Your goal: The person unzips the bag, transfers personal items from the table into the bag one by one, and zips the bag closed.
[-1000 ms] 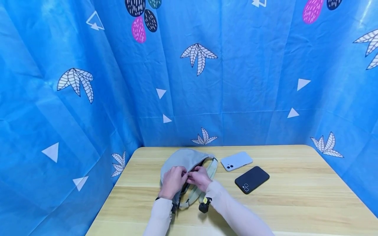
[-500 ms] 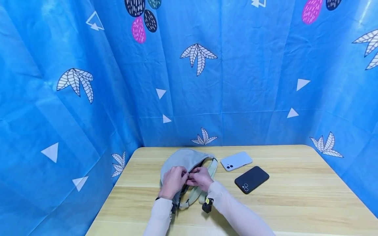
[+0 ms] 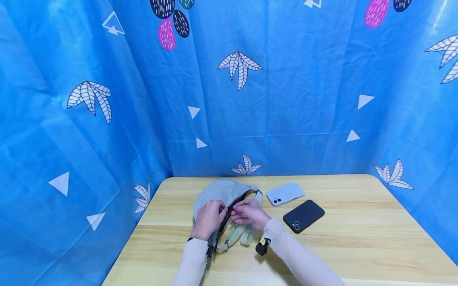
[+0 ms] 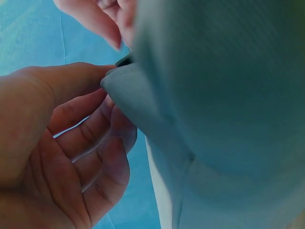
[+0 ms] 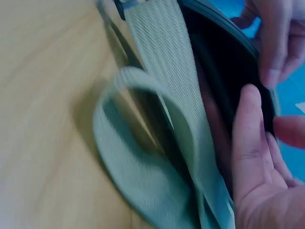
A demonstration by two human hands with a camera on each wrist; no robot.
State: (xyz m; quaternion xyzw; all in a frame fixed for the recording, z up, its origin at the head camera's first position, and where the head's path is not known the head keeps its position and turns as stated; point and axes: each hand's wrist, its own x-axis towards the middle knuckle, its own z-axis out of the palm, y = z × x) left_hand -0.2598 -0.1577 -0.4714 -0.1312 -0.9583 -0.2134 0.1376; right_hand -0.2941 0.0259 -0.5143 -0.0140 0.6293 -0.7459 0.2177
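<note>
A grey-green waist bag (image 3: 218, 192) lies on the table with its opening facing right, and its dark inside shows in the right wrist view. My left hand (image 3: 208, 218) pinches the edge of that opening between thumb and fingertips, as the left wrist view shows. At the mouth of the bag is my right hand (image 3: 250, 213), its fingers loosely bent and holding nothing that I can see. A pale green webbing strap (image 5: 167, 62) runs along the opening and loops beside the right hand.
To the right of the bag lie a white phone (image 3: 285, 194) and a black phone (image 3: 304, 216), both with camera lenses upward. The wooden table (image 3: 358, 238) is bordered by blue patterned curtains (image 3: 304, 99) at the back and sides.
My right hand has let go near the left fingertips and drawn slightly right, its fingers loosening. More of the bag's dark opening shows. My left hand keeps its grip on the edge.
</note>
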